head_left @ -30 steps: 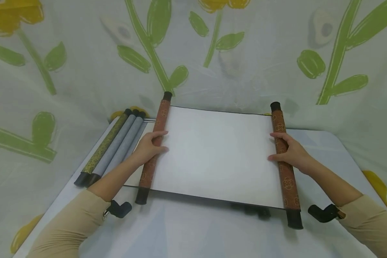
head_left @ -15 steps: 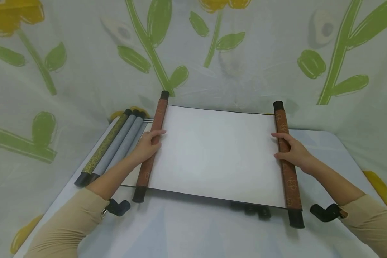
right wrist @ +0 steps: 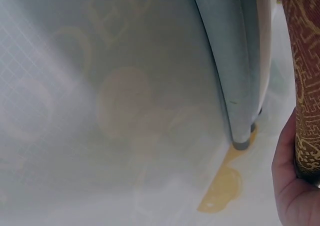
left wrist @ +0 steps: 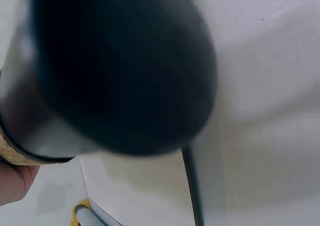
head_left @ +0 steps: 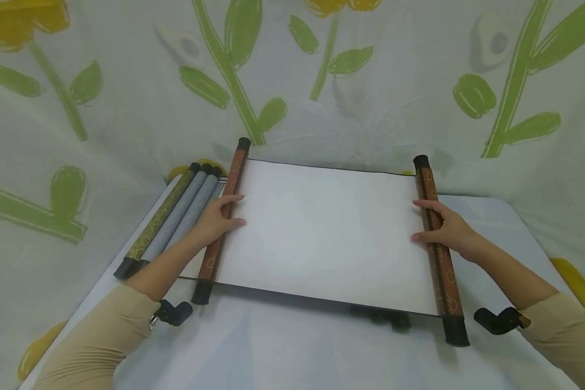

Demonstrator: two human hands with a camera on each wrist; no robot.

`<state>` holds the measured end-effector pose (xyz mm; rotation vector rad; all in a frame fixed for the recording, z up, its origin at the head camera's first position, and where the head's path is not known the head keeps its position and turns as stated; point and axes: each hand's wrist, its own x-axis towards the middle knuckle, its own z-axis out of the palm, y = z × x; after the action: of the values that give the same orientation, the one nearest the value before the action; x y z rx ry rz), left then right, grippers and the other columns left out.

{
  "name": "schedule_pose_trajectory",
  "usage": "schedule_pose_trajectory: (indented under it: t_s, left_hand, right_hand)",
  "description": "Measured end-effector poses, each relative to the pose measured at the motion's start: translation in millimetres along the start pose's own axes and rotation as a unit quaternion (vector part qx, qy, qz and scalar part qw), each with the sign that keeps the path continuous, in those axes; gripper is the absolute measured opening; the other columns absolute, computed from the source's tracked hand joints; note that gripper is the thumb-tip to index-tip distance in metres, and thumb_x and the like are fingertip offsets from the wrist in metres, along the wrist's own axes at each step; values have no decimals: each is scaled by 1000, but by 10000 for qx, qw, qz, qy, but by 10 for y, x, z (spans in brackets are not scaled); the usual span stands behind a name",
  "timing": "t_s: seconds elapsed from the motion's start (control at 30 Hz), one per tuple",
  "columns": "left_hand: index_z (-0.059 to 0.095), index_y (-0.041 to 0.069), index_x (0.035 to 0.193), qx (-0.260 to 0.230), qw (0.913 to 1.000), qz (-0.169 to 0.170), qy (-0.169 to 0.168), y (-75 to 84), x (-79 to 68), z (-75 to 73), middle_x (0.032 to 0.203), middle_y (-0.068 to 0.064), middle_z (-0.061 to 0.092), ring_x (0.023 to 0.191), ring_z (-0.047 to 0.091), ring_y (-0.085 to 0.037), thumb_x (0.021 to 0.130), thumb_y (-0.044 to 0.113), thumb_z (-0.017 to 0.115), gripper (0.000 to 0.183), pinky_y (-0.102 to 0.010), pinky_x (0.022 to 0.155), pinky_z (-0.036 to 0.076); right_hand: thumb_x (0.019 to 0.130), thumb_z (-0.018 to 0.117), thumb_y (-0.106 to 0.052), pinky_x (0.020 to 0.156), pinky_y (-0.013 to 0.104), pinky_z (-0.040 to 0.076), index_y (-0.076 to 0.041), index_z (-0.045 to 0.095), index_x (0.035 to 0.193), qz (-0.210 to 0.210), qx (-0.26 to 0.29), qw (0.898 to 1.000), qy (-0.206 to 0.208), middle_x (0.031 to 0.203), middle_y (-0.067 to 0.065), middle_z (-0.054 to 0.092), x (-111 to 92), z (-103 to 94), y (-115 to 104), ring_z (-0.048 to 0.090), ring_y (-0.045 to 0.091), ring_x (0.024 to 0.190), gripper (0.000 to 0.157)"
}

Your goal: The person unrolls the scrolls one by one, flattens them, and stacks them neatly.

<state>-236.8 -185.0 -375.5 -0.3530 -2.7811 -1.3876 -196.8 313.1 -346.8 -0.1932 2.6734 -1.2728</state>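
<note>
A hand scroll lies partly unrolled in the head view, its blank white paper (head_left: 322,233) stretched between two rollers. My left hand (head_left: 218,222) grips the left roller (head_left: 212,257), a red-brown patterned one with black ends, its thumb and finger reaching onto the paper. On the other side my right hand (head_left: 446,230) holds the matching right roller (head_left: 448,284) near its middle. The left wrist view is largely blocked by a blurred dark rounded end (left wrist: 125,76); a bit of the left hand (left wrist: 17,183) shows behind. Gold-patterned cloth covers the roller (right wrist: 307,81) in the right wrist view.
Left of the scroll lie rolled scrolls, a yellow-green one (head_left: 163,216) and grey ones (head_left: 195,206), on the pale table (head_left: 283,352). Dark ends (head_left: 400,320) of something poke out beneath the paper's front edge. A flower-printed curtain (head_left: 385,119) hangs behind.
The left hand and its roller have shifted left, the right hand and its roller a little right. The white stretch of paper between them is wider.
</note>
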Motion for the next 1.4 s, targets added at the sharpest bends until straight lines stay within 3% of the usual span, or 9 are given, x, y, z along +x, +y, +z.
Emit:
schedule_pose_trajectory:
  t_s: [0.27, 0.43, 0.53, 0.63, 0.77, 0.87, 1.0, 1.4]
  left_hand:
    - [45, 10, 140, 342, 9988, -340, -74, -21, 10, -19, 143, -26, 32, 136, 24, -43, 87, 11, 67, 58, -59, 107, 24]
    - [46, 5, 139, 311, 9994, -146, -49, -47, -4, -48, 141, -27, 32, 134, 25, -43, 91, 2, 54, 48, -59, 107, 25]
    - [49, 1, 135, 386, 9992, 59, 5, -75, -3, -61, 130, -29, 38, 120, 35, -41, 91, -3, 47, 44, -52, 96, 35]
    - [52, -1, 132, 453, 9989, 95, 8, -96, -1, -64, 108, -24, 41, 92, 40, -31, 91, -4, 42, 42, -39, 76, 39]
    - [52, -1, 132, 482, 9988, -10, -26, -99, 1, -64, 96, -16, 36, 78, 36, -23, 91, -2, 40, 43, -31, 64, 37]
    - [49, 1, 135, 452, 9988, -180, -41, -110, 6, -80, 117, -28, 41, 103, 45, -37, 92, 2, 51, 44, -47, 84, 43]
    - [48, 5, 137, 497, 9981, -358, -14, -151, 12, -127, 144, -30, 30, 135, 22, -48, 86, 9, 66, 55, -64, 106, 19]
    - [48, 4, 137, 488, 9986, -91, 174, -184, 0, -234, 142, -26, 36, 136, 24, -45, 88, 0, 57, 49, -61, 109, 18]
  right_hand:
    - [80, 75, -13, 103, 71, 10, -5, 22, 148, -65, 67, 9999, -71, 155, 27, 2, 16, 2, -1, -2, 48, 140, 87]
    - [87, 63, -6, 101, 73, 10, -6, 21, 149, -117, 38, 9997, -207, 155, 26, 3, 17, -21, 30, -3, 48, 140, 75]
    - [89, 55, -1, 100, 72, 12, -5, 21, 149, -141, -5, 9995, -268, 155, 26, 4, 6, -38, 56, -2, 48, 140, 69]
    - [89, 50, 0, 99, 71, 15, -5, 21, 149, -166, -37, 9995, -269, 155, 26, 5, -4, -53, 78, -1, 48, 139, 67]
    - [89, 60, -8, 99, 74, 12, -6, 22, 148, -157, -44, 9997, -208, 155, 26, 6, 5, -68, 98, -2, 49, 140, 70]
    - [85, 70, -17, 98, 75, 12, -7, 23, 148, -50, -111, 9998, -154, 155, 27, 7, 14, -70, 103, -1, 51, 139, 80]
    - [81, 75, -20, 97, 75, 13, -7, 21, 149, 101, -205, 9997, -107, 154, 28, 4, 12, -72, 94, 0, 53, 138, 88]
    - [84, 64, -2, 99, 74, 11, -2, 21, 147, -184, -24, 9997, -140, 153, 30, 6, 9, -114, 125, -1, 51, 138, 77]
